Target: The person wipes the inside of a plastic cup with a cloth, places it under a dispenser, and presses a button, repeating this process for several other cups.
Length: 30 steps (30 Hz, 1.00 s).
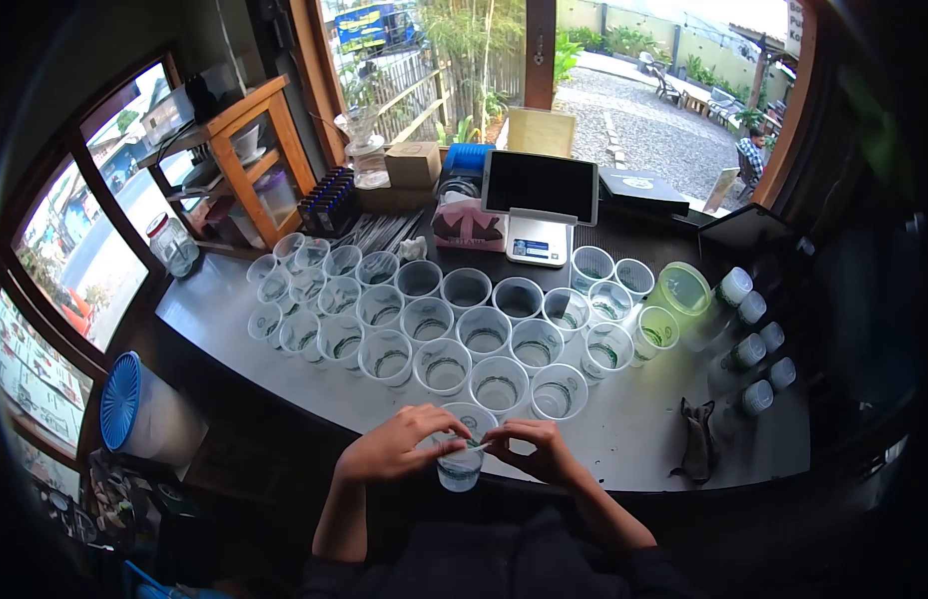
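Near the counter's front edge stands a clear plastic cup (458, 473) with printing on it. Above its rim, my left hand (409, 444) and my right hand (534, 449) meet at the fingertips. Pinched between them is a small green piece (474, 442), too small to identify, with a pale strip beside it. The fingers of both hands are closed on it. Just beyond, rows of clear cups (443, 367) stand upright with their mouths up. Green bits or printing show low in many of them; which of the two is unclear.
A green-tinted container (683, 290) and stacked small tubs (749, 351) stand at the right, near a dark crumpled cloth (697, 439). Behind the cups are a tablet (540, 186) and a tissue box (469, 225). A blue-lidded bucket (134, 404) is at the left. Outside, a person (751, 155) sits.
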Each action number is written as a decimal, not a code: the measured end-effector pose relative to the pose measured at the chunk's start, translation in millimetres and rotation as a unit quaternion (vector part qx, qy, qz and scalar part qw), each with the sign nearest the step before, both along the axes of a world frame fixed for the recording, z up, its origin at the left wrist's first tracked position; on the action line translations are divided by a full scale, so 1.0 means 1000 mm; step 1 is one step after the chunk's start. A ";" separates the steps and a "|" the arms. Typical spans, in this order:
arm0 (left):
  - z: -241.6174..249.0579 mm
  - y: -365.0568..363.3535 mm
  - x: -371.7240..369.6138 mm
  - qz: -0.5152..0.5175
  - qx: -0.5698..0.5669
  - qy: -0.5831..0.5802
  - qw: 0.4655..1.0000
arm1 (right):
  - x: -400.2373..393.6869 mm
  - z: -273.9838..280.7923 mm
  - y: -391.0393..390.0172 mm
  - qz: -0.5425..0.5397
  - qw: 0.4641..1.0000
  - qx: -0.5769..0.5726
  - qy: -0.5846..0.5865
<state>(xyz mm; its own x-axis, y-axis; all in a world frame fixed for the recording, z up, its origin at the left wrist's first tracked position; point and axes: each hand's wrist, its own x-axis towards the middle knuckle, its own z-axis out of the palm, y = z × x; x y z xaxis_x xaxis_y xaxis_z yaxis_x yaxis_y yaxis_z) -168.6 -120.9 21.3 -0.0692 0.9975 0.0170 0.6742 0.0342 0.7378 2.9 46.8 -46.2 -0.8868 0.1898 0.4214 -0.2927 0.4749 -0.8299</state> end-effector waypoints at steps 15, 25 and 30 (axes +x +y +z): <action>0.026 0.184 0.149 -0.005 0.250 -0.334 0.909 | 0.138 0.014 0.068 -0.438 0.854 -0.072 0.272; 0.037 0.323 0.318 -0.271 0.050 -0.575 0.770 | 0.304 0.060 0.175 -0.622 0.696 -0.025 0.358; 0.032 0.388 0.370 -0.246 0.047 -0.648 0.720 | 0.343 0.080 0.226 -0.579 0.748 -0.057 0.320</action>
<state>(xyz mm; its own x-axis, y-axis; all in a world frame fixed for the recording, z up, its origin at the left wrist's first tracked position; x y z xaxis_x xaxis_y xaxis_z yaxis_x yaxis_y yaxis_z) 201.0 267.4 53.6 0.2722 0.9057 0.3250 -0.6681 -0.0652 0.7412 346.0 273.2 33.6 0.2750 0.7412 0.6124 -0.0938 0.6546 -0.7501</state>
